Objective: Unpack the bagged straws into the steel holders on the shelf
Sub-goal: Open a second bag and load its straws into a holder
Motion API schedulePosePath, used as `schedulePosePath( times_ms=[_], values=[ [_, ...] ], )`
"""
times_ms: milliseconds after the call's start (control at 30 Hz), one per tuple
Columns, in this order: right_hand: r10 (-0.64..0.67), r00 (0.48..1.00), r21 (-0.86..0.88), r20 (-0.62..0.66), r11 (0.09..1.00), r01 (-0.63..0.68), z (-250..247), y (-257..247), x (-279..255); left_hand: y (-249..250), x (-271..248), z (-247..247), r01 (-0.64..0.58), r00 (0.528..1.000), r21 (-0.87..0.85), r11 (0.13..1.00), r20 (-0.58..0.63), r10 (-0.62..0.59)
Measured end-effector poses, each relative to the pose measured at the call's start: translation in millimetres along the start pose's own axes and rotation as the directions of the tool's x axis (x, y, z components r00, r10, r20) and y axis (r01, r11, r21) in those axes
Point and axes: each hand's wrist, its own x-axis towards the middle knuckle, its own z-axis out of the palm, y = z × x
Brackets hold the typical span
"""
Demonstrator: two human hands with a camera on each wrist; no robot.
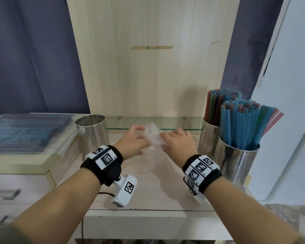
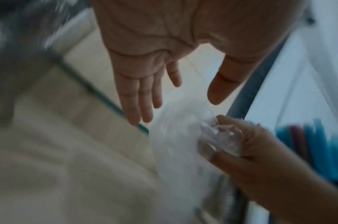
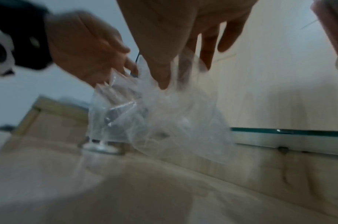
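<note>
Shelf (image 1: 139, 191): pale wood ledge under a glass strip; everything below is placed relative to it.
Bagged straws (image 1: 25, 132): one flat stack of packs I can make out, on the cabinet top just left of the shelf, still unopened; how many packs it holds is too blurred to tell.
Steel holders: three perforated cups on the shelf. Two stand at its right end, the rear holder (image 1: 209, 136) and the front holder (image 1: 236, 164), both packed with blue and red straws. One empty holder (image 1: 92, 132) stands at its left end.
Empty bag (image 1: 152, 136): one clear, crumpled wrapper, held above the middle of the shelf, with no straws in it.
Left hand (image 1: 133, 141): fingers straight and spread in the left wrist view, beside the wrapper's left edge and not gripping it.
Right hand (image 1: 180, 142): thumb and fingers pinch a bunched wad of the wrapper.
Step in hand: probably balling up the spent wrapper.
Doing it well: gather the loose tail inward, keep it clear of the empty holder, set it aside, then fetch the next pack.
</note>
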Motion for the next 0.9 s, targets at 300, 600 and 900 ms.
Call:
schedulePosePath(
  times_ms=[300,600,900],
  values=[
    [0.03,0.974,0.005,0.225,0.999,-0.032,26.8,-1.2,24.5,1.4,12.4,-87.3,0.138,0.743,0.719,0.681,-0.53,0.409],
    [0.085,0.766,0.262,0.637,0.911,-0.319,68.1,12.7,43.9,-18.7,20.7,-123.6,0.266,0.81,0.651,0.71,-0.551,0.201],
    [0.139,0.684,0.301,0.716,0.823,-0.482,98.6,40.1,74.1,-16.6,25.4,-113.5,0.118,0.878,0.573,0.811,-0.441,0.184]
  ],
)
